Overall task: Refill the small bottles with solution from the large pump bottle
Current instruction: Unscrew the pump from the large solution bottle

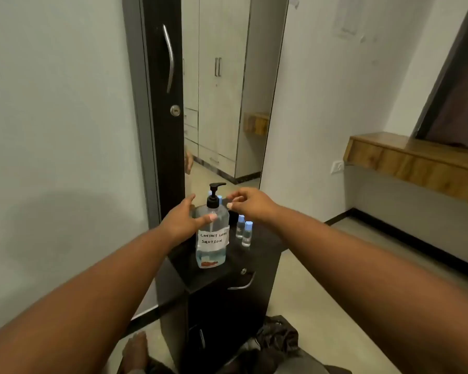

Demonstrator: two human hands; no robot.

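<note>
Both arms out over a low black wooden cabinet (257,255), glossy top, curved metal pull and a small keyhole on its front face. My left hand (183,221) is wrapped on the shoulder of the tall clear plastic pump bottle (212,236): thumb across the front, fingers round the far side, palm against it. The bottle stands upright near the cabinet's front edge, black pump head on top, and a white taped label hand-lettered "CONTACT LENS SOLUTION"; a low level of bluish liquid shows at the base.

My right hand (250,202) hangs just right of the pump head, fingers loosely curled, thumb and forefinger near each other, gripping nothing, not touching the pump.

Below my right wrist, two small clear bottles with pale blue caps (243,232) stand upright, side by side, touching or nearly so, just right of the big bottle. Another blue cap shows behind the pump neck; I cannot tell what it belongs to.

Beyond my hands: a tall mirror (227,103) reflecting cream wardrobes, framed on its left by a dark door panel with a curved steel handle. Pale walls. To the right, a wall-mounted wooden shelf (414,163). Beige tile floor with dark skirting; a crumpled dark cloth (277,336) lies at the cabinet's foot.
</note>
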